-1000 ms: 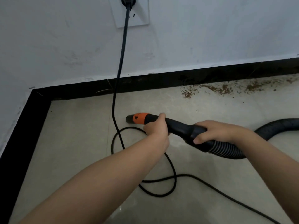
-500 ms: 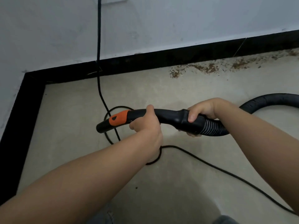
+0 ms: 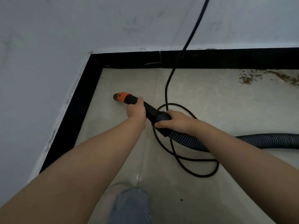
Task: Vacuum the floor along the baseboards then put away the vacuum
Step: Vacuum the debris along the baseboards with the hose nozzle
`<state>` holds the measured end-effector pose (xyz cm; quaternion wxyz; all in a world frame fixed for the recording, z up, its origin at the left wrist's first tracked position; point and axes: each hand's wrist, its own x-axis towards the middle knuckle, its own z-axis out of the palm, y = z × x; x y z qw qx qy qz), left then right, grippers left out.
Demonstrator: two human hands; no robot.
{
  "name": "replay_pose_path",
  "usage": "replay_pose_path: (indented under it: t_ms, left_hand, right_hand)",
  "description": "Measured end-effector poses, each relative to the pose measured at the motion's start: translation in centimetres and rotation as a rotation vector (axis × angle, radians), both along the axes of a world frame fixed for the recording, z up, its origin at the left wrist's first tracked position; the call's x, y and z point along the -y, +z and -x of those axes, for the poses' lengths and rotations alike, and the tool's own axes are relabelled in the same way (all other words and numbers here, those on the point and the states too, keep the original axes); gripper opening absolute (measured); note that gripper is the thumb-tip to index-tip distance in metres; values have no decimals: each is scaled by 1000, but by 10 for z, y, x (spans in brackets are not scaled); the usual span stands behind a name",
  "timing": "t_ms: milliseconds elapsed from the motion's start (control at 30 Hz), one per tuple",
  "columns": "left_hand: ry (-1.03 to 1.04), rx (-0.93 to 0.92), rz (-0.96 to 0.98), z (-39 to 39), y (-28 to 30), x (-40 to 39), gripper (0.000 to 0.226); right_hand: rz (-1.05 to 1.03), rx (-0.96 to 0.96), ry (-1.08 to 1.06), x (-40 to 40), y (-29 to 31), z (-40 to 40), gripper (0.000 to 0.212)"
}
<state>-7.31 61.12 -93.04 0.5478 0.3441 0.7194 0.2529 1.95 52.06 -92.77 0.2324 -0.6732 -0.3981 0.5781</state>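
Note:
A black vacuum hose nozzle with an orange tip (image 3: 123, 97) points left toward the room's corner, close above the floor. My left hand (image 3: 135, 109) grips the nozzle just behind the orange part. My right hand (image 3: 175, 121) grips the black cuff where the ribbed hose (image 3: 191, 140) begins. The hose runs off to the right edge. A black baseboard (image 3: 226, 59) lines the far wall and another stretch of baseboard (image 3: 76, 110) lines the left wall. Brown debris (image 3: 267, 77) lies on the floor by the far baseboard at right.
A black power cord (image 3: 178, 65) hangs down the far wall and loops on the tiled floor (image 3: 226, 110) under and right of my hands. My knee in jeans (image 3: 131, 206) shows at the bottom.
My view has swung left to the corner. The nozzle, held by both hands, now points at the left baseboard. The debris patch sits farther right in view.

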Motion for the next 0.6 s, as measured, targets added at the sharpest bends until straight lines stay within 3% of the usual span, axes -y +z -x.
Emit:
replay_pose_path:
  t_ms: [200, 600]
  left_hand:
    - [-132, 93, -20, 5, -13, -62, 41]
    - [-1, 160, -1, 43, -18, -149, 47]
  right_hand:
    - [-109, 130, -142, -44, -13, 29, 36]
    - [-146, 108, -101, -139, -10, 61, 34]
